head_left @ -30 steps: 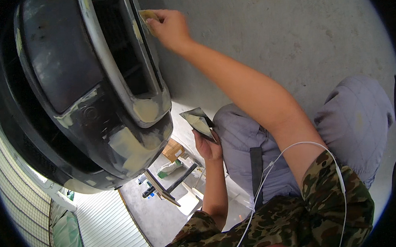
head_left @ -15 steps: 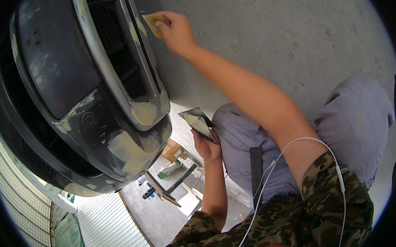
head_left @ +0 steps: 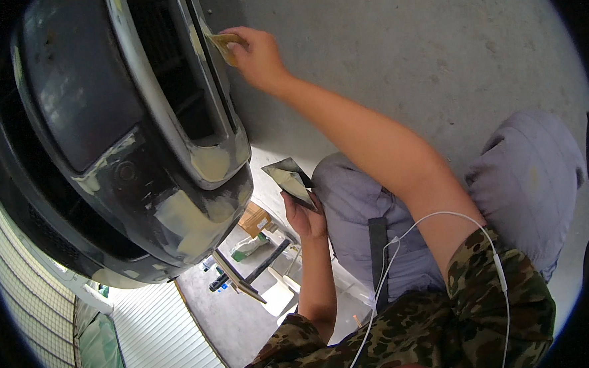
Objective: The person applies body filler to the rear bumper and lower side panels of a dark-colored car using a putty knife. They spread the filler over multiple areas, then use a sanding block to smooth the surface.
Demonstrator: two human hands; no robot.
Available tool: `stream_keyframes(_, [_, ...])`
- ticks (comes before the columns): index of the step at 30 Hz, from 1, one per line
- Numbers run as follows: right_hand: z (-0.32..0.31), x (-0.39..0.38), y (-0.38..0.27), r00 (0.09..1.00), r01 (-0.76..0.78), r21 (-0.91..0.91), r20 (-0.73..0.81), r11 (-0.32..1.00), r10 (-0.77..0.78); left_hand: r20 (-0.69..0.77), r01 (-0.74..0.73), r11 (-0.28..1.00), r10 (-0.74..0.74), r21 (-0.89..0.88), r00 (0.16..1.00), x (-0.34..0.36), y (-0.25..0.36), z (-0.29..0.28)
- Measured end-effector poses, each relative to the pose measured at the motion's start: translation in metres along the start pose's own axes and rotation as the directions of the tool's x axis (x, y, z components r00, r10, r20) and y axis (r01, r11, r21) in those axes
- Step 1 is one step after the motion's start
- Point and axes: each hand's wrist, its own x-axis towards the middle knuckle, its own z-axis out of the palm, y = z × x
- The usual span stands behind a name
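A dark car bumper [head_left: 80, 88] with cream filler patches [head_left: 186, 219] fills the left side. My right hand [head_left: 261, 60] reaches across to its far edge, pinching a thin yellowish filler spreader [head_left: 223, 48]. The spreader's blade is bent against the narrow bumper strip beside the long dark opening. Nearer me, my left hand [head_left: 306, 220] grips a dark flat mixing plate [head_left: 281, 165] from below. A smear of cream filler [head_left: 288, 181] lies on that plate, which is held tilted beside my knee.
Grey concrete floor [head_left: 394, 52] spreads out beyond my arm. A cardboard box [head_left: 254, 219], a stand with a black padded bar [head_left: 269, 260] and a green-white bag [head_left: 250, 247] are below the bumper. A white cable [head_left: 442, 213] hangs over my right arm.
My right hand has shifted slightly nearer, and the spreader, apart from the strip earlier, is now pressed onto it and flexed. The left hand holds its plate almost unchanged.
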Motion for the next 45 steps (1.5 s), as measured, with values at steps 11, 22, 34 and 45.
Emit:
stream_keyframes(11, [-0.01,0.049,-0.038,0.978,0.155,-0.133,-0.123,0.979,-0.171,0.003,-0.028,1.0,0.028,0.007,1.0,-0.016,-0.023,0.014])
stream_keyframes(22, [-0.037,0.009,-0.013,0.997,-0.038,-0.002,-0.064,0.999,0.038,-0.017,0.066,0.993,-0.067,-0.094,0.998,-0.007,-0.032,0.004])
stream_keyframes(34, [-0.006,0.044,-0.012,0.993,0.11,-0.037,-0.032,0.993,-0.111,0.03,0.05,0.991,-0.047,-0.124,0.998,0.007,-0.004,-0.004])
stream_keyframes(45, [-0.013,-0.04,0.004,0.998,0.006,0.002,0.065,1.0,-0.006,0.031,0.052,0.983,-0.047,-0.177,0.998,0.004,-0.007,-0.011])
